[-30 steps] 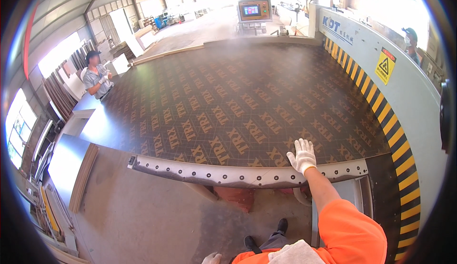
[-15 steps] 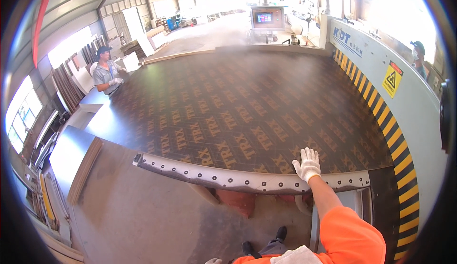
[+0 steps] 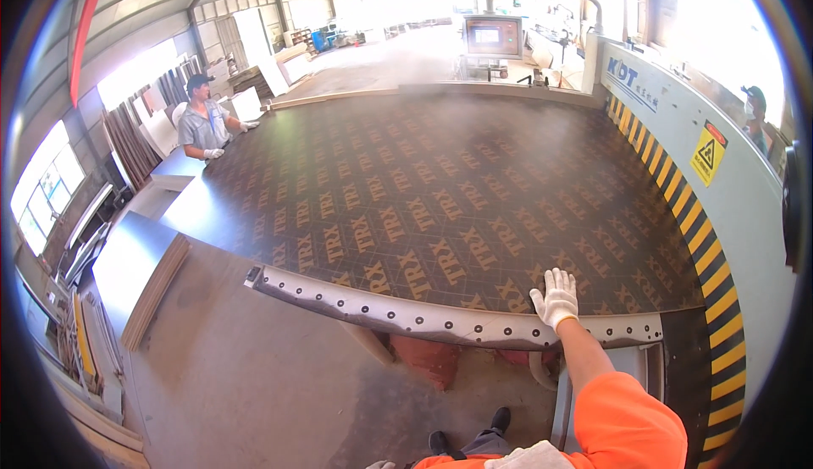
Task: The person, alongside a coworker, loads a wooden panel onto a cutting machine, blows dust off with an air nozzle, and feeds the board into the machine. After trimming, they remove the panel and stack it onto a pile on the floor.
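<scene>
A large dark brown panel (image 3: 406,190) with rows of orange printed lettering lies flat across the machine table. My right hand (image 3: 555,296), in a white knit glove, rests palm down on its near edge with the fingers stretched out. Just below that edge runs a pale metal rail (image 3: 394,311) dotted with round dark holes. At the bottom of the picture only a sliver of my left hand (image 3: 381,465), gloved, shows low at my side. Its fingers are hidden.
A grey machine beam (image 3: 677,122) with black-and-yellow striped edging stands along the right. At the far left, a co-worker (image 3: 203,122) is beside the panel. A control screen (image 3: 491,37) hangs at the back. Stacked boards (image 3: 157,291) lie at left.
The co-worker's hands have parted, and one now reaches out onto the panel's far left corner. My right hand stays flat near the edge; the view has shifted slightly.
</scene>
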